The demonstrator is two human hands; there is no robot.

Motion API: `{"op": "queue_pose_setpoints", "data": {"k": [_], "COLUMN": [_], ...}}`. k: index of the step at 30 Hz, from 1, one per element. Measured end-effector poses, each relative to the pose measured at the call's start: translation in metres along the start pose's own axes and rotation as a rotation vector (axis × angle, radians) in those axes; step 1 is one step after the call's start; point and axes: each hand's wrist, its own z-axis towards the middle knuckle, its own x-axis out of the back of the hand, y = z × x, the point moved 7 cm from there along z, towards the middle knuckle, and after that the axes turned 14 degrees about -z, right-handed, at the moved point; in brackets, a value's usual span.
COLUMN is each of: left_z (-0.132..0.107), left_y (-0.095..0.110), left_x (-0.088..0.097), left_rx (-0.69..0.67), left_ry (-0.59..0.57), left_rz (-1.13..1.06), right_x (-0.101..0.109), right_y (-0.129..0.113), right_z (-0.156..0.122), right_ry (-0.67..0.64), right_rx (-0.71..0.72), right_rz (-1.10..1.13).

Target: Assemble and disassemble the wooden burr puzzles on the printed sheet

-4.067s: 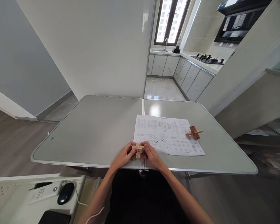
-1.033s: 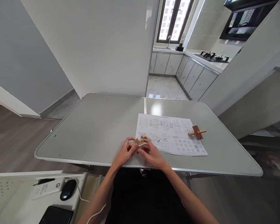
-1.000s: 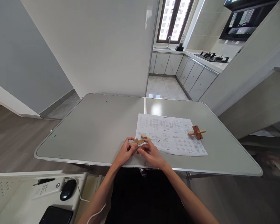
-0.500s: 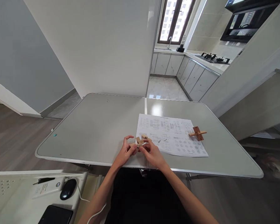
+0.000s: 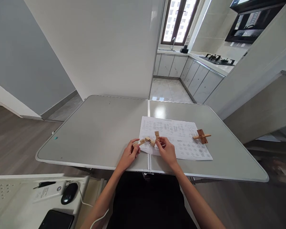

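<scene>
My left hand (image 5: 129,155) is at the near left corner of the printed sheet, its thumb and fingers closed around a light notched wooden puzzle piece (image 5: 142,142). My right hand (image 5: 167,151), over the sheet, pinches another wooden puzzle piece (image 5: 157,135), which points away from me. Between the hands lies a wooden puzzle piece (image 5: 148,139) on the paper, apparently touching others; how many is hard to tell. The instruction sheet (image 5: 171,149) shows rows of small diagrams. An assembled reddish-brown wooden cross puzzle (image 5: 201,136) rests on its right edge.
The grey folding table (image 5: 97,127) has a seam down its middle. A small teal bit (image 5: 56,138) lies near its left edge. Lower left, a white cart (image 5: 19,210) bears a black mouse (image 5: 70,193), a phone (image 5: 56,219) and a white box (image 5: 50,190).
My hands, earlier together over the pieces, have moved apart. The right has gone right and slightly up with a piece, while the left has shifted slightly left.
</scene>
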Motion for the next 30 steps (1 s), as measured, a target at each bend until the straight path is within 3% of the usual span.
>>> {"op": "queue_pose_setpoints", "data": {"k": [12,23,30], "left_z": [0.001,0.005,0.003], "left_y": [0.002,-0.010,-0.009], "left_x": [-0.002,0.003,0.003], "left_rx": [-0.040,-0.026,0.006], "left_ry": [-0.026,0.039,0.106], "left_rz": [0.062,0.027,0.155], "right_x": [-0.011,-0.013,-0.013], "right_y": [0.012,0.008,0.006], "right_z": [0.001,-0.003,-0.004], "right_ry": [0.023,0.032,0.027], "right_rx": [0.021,0.070,0.100], "right_rz": [-0.060,-0.138,-0.163]}}
